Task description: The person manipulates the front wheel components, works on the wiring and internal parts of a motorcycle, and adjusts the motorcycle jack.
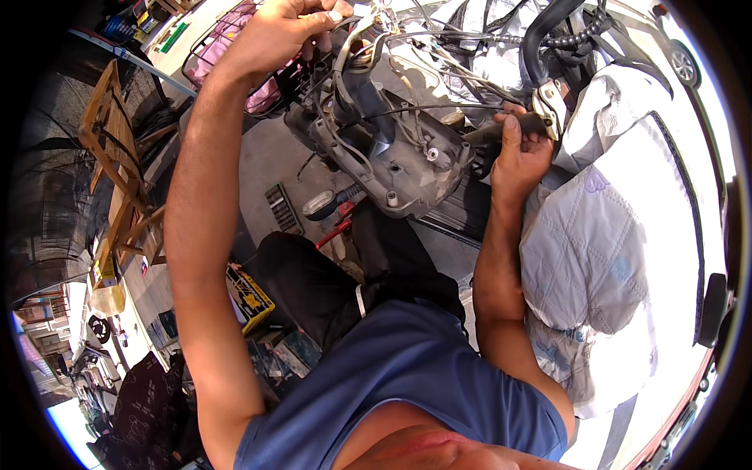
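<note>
Nearest the camera is the person's blue shirt [407, 368], with dark trousers [313, 282] below it in the view and both bare forearms rising from it. To the person's right lies a quilted pale cover [603, 258], draped over what seems to be a seat, though the fisheye bend makes that hard to confirm. On the floor to the left sit a yellow-and-black box [249, 298] and, a little further, a black ribbed block [282, 207].

Further out, the right hand [521, 153] is closed around a dark handlebar grip [501, 127], thumb laid along its top, just beside a metal lever bracket [548, 102]. The grip points toward a grey stripped scooter front housing [392, 149], which stands between the two hands, above a red-handled tool [338, 227] on the ground.

Farthest, the left hand [274, 35] reaches up and over the top of the housing, its fingers [317, 23] curled shut on a bundle of pale wires and cables [376, 31] that loop across the housing. A black corrugated hose [548, 31] arches beyond the right hand. Off to the left stand a wooden frame [117, 149] and a pink wire basket [227, 39].
</note>
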Available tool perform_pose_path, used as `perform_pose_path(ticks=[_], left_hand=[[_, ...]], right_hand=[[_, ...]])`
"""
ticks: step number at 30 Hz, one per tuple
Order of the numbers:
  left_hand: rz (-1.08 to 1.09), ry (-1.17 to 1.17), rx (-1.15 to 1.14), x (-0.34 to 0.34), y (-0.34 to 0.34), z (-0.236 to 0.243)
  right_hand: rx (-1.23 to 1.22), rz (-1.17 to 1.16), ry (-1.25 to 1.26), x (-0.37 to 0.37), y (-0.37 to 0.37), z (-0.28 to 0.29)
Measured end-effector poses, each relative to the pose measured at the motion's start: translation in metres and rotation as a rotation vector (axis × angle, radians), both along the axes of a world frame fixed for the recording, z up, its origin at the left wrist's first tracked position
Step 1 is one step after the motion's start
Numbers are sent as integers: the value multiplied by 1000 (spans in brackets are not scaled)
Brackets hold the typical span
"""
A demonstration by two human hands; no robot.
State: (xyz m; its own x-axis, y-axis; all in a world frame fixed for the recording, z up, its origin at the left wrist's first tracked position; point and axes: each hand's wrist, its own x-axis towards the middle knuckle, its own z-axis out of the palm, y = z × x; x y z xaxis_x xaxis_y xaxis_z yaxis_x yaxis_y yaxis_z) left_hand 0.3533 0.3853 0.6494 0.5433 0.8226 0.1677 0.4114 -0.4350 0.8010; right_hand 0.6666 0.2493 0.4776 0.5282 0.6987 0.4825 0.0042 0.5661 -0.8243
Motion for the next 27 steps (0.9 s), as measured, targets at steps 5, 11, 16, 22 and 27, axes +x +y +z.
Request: perform_pose_path(ticks=[5,11,16,22,27], left_hand=[[116,60,51,-27,48,-9],[-66,144,-145,-17,52,-22],[-108,96,-189,-24,55,-29],[22,178,130,-17,31,-32],[-63,-7,87,-31,20,-33]], right_hand=[[4,2,5,-1,4,2],[-21,-42,-59,3,-1,0],[-25,-48,-92,4,-1,-3],[-2,-61,-110,6,0,-4],[4,-27,-108,5,2,-6]])
